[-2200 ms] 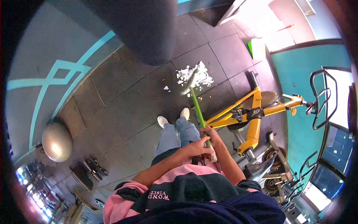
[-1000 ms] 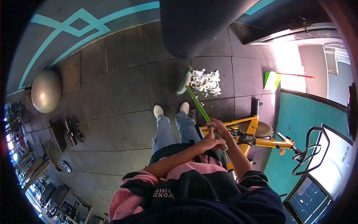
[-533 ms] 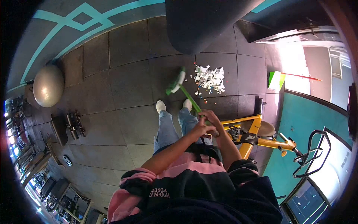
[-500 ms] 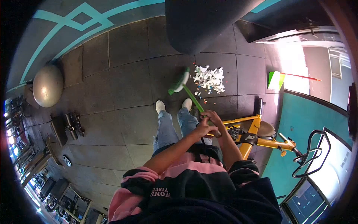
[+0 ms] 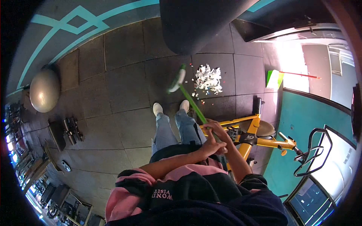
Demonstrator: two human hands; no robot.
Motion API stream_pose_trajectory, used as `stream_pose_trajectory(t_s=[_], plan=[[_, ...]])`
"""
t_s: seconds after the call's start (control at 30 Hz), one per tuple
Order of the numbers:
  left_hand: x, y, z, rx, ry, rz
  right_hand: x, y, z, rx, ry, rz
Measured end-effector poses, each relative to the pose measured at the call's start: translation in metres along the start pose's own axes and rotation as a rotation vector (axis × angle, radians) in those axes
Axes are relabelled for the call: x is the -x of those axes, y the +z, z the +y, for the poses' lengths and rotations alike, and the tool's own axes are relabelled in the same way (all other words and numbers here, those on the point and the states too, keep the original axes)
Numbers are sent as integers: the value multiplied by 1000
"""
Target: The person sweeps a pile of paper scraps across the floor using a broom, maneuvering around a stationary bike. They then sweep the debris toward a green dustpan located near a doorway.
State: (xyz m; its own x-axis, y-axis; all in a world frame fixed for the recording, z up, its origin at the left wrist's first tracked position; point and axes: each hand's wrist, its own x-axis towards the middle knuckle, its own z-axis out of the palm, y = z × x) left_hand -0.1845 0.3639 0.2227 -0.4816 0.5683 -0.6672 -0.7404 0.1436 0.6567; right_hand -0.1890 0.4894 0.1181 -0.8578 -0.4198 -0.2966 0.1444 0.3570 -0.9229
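A green broom handle (image 5: 193, 104) slants between my feet and the yellow bike. My right hand (image 5: 215, 129) grips it higher up in the picture, and my left hand (image 5: 212, 146) is wrapped round its end nearer my body. The broom's green and white head (image 5: 178, 80), slightly blurred, is on the dark floor just left of a pile of white paper scraps (image 5: 208, 78). Small coloured bits lie around the pile.
A green dustpan (image 5: 274, 80) with a red handle stands at the right. A yellow exercise bike (image 5: 247, 138) is close by my right arm. A dark padded object (image 5: 196, 22) hangs at the top, and a silver ball (image 5: 45, 90) sits far left.
Both hands have shifted slightly down and right in the view, holding the handle. The broom head has moved a little left, and the whole scene has slid slightly left.
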Motion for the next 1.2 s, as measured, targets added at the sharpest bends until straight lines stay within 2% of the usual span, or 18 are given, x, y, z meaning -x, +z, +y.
stream_pose_trajectory(t_s=[0.07, 0.13, 0.27, 0.33, 0.37, 0.4, 0.43, 0.6, 0.63, 0.73, 0.77, 0.87, 1.0, 1.03, 1.07, 1.1, 1.17, 1.2], plan=[[13, -17, 12, 215, -172, 95, -30, 30, 19, -287, 183, -54], [9, -42, 8, 218, -204, 123, -63, 48, 10, -7, -287, -47], [-18, -66, -10, 468, -281, 347, -102, 71, 34, -331, -59, -181], [-47, -76, -39, 406, -282, 432, -106, 59, 47, -7, -451, -89], [-68, -80, -66, 321, -242, 110, -91, 46, 27, -558, 280, -127], [-81, -79, -77, 231, -198, -211, -77, 34, 48, -294, 50, -48], [-74, -62, -41, 305, -257, -153, -64, 19, 70, -23, -181, 28], [-60, -19, 36, 260, -369, -105, -17, -15, 108, 38, -81, 162], [-61, -18, 35, 278, -360, -152, -17, -22, 75, -438, 388, 277], [-57, -16, 34, 324, -340, -240, -6, -35, 87, 164, 81, 184], [-50, -13, 35, 351, -350, -250, -6, -32, 91, -342, 452, 260], [-30, -9, 31, 449, -326, -289, -5, -33, 15, -617, 541, 331], [-17, -22, 18, 262, -107, -110, -40, -11, -27, -451, 281, 218], [-4, -37, 34, 378, -113, -66, -60, 2, -19, -25, -229, 240], [6, -53, 43, 490, -117, -22, -77, 12, -13, 68, -186, 129], [4, -72, 24, 162, 54, 106, -99, 24, -20, 160, -145, 22], [11, -115, 31, 217, 20, 179, -144, 56, -28, 70, -352, 93], [15, -135, 35, 285, -14, 253, -170, 76, -23, -371, 104, 11]])
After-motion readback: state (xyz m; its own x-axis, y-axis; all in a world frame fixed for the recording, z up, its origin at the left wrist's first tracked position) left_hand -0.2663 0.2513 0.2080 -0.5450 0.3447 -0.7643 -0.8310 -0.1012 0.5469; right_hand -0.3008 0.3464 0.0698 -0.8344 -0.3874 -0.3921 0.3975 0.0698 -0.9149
